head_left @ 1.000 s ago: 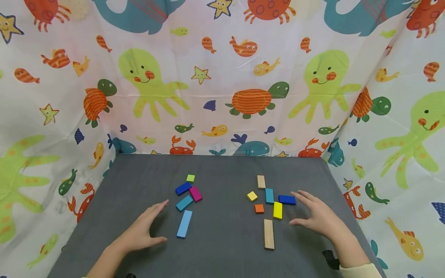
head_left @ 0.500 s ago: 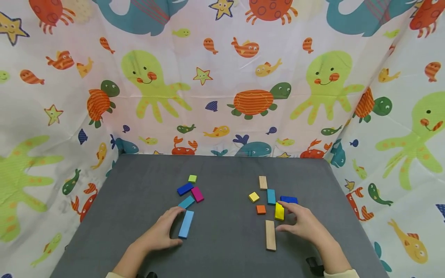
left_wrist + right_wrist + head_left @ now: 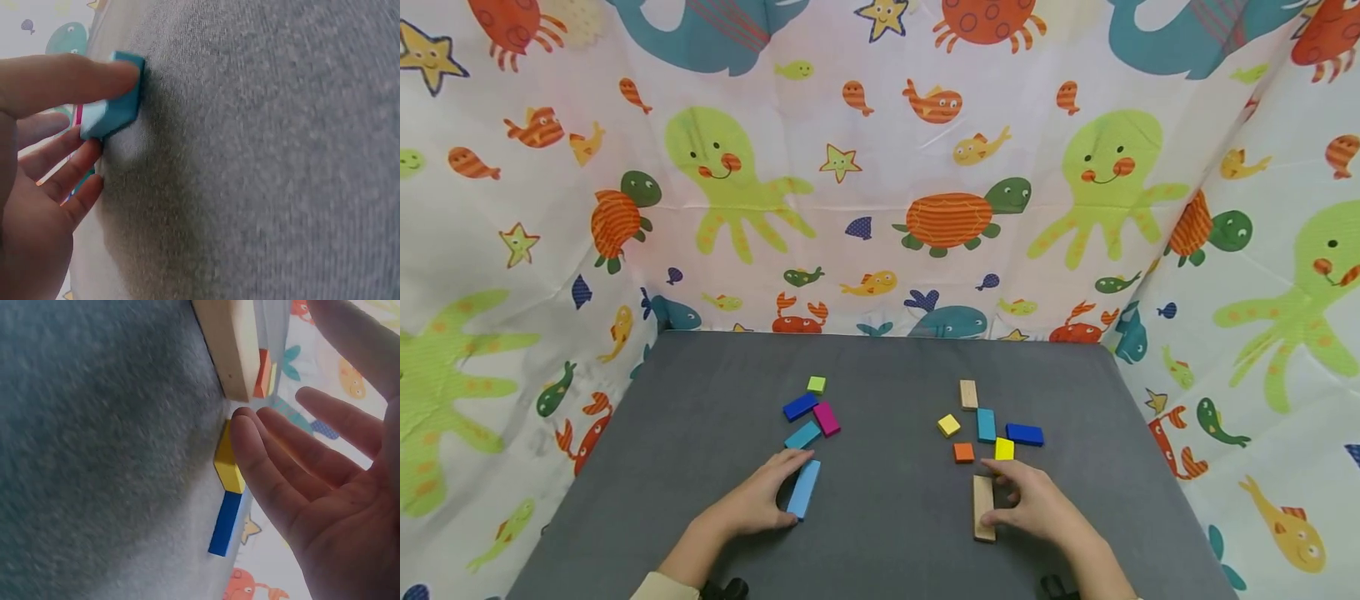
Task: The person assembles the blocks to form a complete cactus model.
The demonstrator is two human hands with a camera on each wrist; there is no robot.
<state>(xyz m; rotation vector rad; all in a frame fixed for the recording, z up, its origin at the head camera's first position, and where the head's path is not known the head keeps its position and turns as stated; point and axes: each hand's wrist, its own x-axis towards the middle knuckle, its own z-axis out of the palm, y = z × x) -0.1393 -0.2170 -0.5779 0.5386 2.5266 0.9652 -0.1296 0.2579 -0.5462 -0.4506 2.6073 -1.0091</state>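
In the head view my left hand point(image 3: 747, 502) pinches a long light blue block point(image 3: 807, 490) lengthwise, thumb at the near end and fingers at the far end. The left wrist view shows the thumb pressed on this block point(image 3: 119, 107). My right hand point(image 3: 1036, 505) is around a long plain wooden block point(image 3: 981, 498), thumb by its near end and index finger just past its far end. In the right wrist view those fingers are spread and look apart from the wooden block point(image 3: 232, 353). A yellow block point(image 3: 1004, 448), partly hidden, lies just beyond the right fingers.
Beyond the left hand lie teal point(image 3: 802, 434), magenta point(image 3: 827, 419), dark blue point(image 3: 801, 407) and green point(image 3: 816, 384) blocks. Around the right hand are orange point(image 3: 963, 452), small yellow point(image 3: 948, 425), teal point(image 3: 986, 425), blue point(image 3: 1025, 434) and wooden point(image 3: 968, 394) blocks. A printed curtain point(image 3: 865, 133) borders the grey table point(image 3: 887, 400).
My left hand has come in from the left onto the light blue block, which has shifted slightly nearer. My right hand has moved left from beside the blue block to the long wooden block.
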